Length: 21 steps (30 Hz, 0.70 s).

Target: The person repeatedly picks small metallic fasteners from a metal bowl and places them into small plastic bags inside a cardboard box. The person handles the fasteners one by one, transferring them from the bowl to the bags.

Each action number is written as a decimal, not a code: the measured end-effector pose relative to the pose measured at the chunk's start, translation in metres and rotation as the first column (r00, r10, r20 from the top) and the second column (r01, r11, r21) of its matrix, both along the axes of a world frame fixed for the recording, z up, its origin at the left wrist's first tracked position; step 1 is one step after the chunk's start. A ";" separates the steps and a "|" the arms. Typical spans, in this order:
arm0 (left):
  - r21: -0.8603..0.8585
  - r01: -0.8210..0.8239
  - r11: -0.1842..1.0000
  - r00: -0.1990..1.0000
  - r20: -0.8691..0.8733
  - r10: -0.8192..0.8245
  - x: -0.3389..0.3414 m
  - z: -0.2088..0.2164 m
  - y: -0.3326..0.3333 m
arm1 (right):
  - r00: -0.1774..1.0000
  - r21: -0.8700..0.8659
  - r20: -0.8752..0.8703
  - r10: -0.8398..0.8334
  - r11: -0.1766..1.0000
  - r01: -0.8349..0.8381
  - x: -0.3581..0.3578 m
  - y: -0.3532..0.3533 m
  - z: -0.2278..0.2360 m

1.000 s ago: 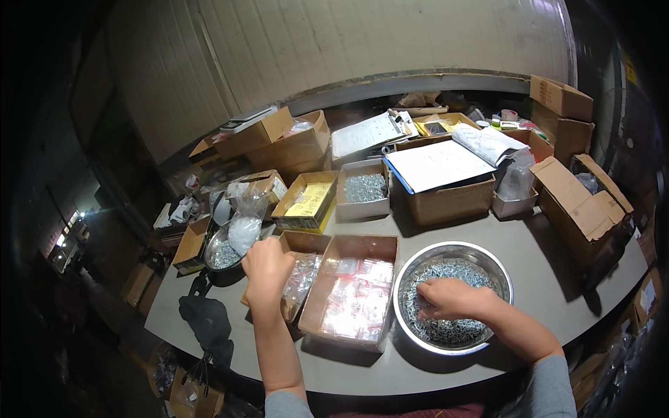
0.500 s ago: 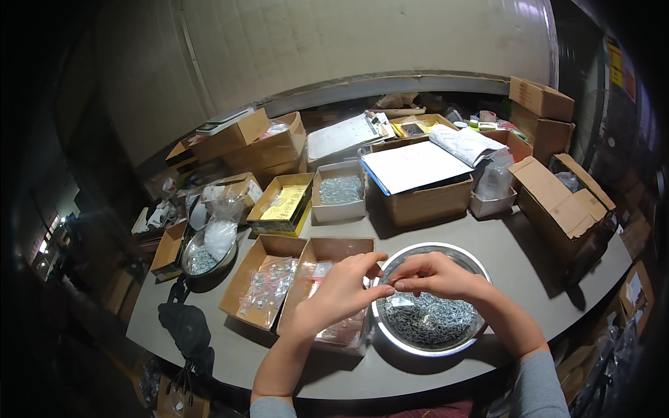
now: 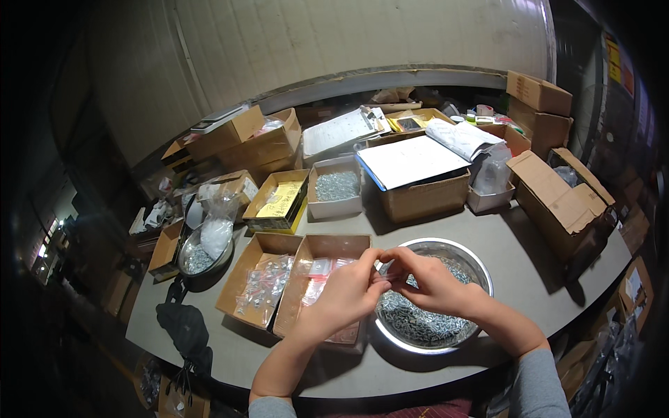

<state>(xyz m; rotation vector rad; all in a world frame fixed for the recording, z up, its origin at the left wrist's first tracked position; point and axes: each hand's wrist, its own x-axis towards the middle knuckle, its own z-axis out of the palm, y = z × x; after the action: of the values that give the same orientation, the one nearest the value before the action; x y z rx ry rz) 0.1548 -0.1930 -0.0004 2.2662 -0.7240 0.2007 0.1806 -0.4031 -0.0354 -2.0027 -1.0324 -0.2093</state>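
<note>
Over the left rim of a steel bowl (image 3: 486,272), my left hand (image 3: 346,287) and my right hand (image 3: 437,284) meet at the fingertips. Both are closed in a pinch on what looks like a small clear plastic bag (image 3: 388,276), mostly hidden by my fingers. Small silvery screws (image 3: 426,319) cover the bottom of the bowl. Left of it, partly behind my left forearm, an open cardboard box (image 3: 337,242) holds flat clear bags with red edges. Beside that stands another open box (image 3: 232,301) with filled small bags (image 3: 263,287).
Behind are a white box of small metal parts (image 3: 336,188), a yellow-labelled box (image 3: 277,202) and a clipboard (image 3: 411,164) on a carton. At left stands a second metal bowl (image 3: 202,263) near a black cloth item (image 3: 182,327). An open carton (image 3: 561,198) is at right.
My hands have come closer together, and their fingertips now meet over the bowl's left side. The view has shifted slightly.
</note>
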 end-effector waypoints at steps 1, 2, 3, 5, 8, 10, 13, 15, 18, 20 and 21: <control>0.007 -0.023 1.000 0.999 0.024 0.023 0.003 -0.003 0.002 | 0.999 0.007 0.029 0.020 1.000 -0.020 0.002 0.001 0.002; 0.014 -0.044 0.999 0.998 0.050 0.044 0.006 -0.005 0.004 | 0.997 0.014 0.061 0.037 0.999 -0.038 0.004 0.000 0.003; 0.052 -0.074 0.996 0.994 0.087 0.069 0.007 -0.006 0.006 | 1.000 -0.050 0.012 0.024 0.998 -0.023 0.009 -0.003 -0.003; 0.123 -0.135 0.983 0.980 0.165 0.114 0.009 -0.006 0.011 | 1.000 -0.358 -0.028 -0.010 0.934 -0.001 0.008 -0.008 -0.010; 0.099 -0.167 0.981 0.976 0.157 0.150 0.010 -0.005 0.010 | 0.981 -0.658 -0.193 0.011 0.740 -0.138 0.012 -0.005 -0.019; 0.109 -0.131 0.985 0.974 0.198 0.108 0.012 -0.004 0.010 | 0.985 -0.680 -0.137 0.109 0.713 -0.174 0.006 -0.004 -0.035; 0.119 -0.110 0.987 0.977 0.197 0.085 0.013 -0.009 0.009 | 0.949 -0.722 -0.289 0.129 0.621 -0.305 0.002 0.001 -0.028; 0.122 -0.101 0.987 0.979 0.187 0.077 0.014 -0.008 0.009 | 0.924 -0.690 -0.354 0.146 0.627 -0.363 0.002 -0.001 -0.028; 0.098 -0.100 0.990 0.985 0.150 0.085 0.014 -0.009 0.010 | 0.910 -0.549 -0.400 0.108 0.767 -0.332 0.018 -0.010 -0.017; 0.064 -0.102 0.993 0.990 0.105 0.095 0.014 -0.009 0.011 | 0.829 -0.400 -0.560 -0.015 0.881 -0.254 0.020 -0.017 0.003; 0.063 -0.122 0.991 0.991 0.069 0.117 0.013 -0.008 0.011 | 0.786 -0.356 -0.617 -0.027 0.901 -0.249 0.024 -0.020 0.009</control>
<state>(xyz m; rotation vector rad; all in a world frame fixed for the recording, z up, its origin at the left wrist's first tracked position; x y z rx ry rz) 0.1683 -0.1824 -0.0081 2.3788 -0.6370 0.3124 0.2047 -0.4231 -0.0267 -2.1437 -0.7993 0.7601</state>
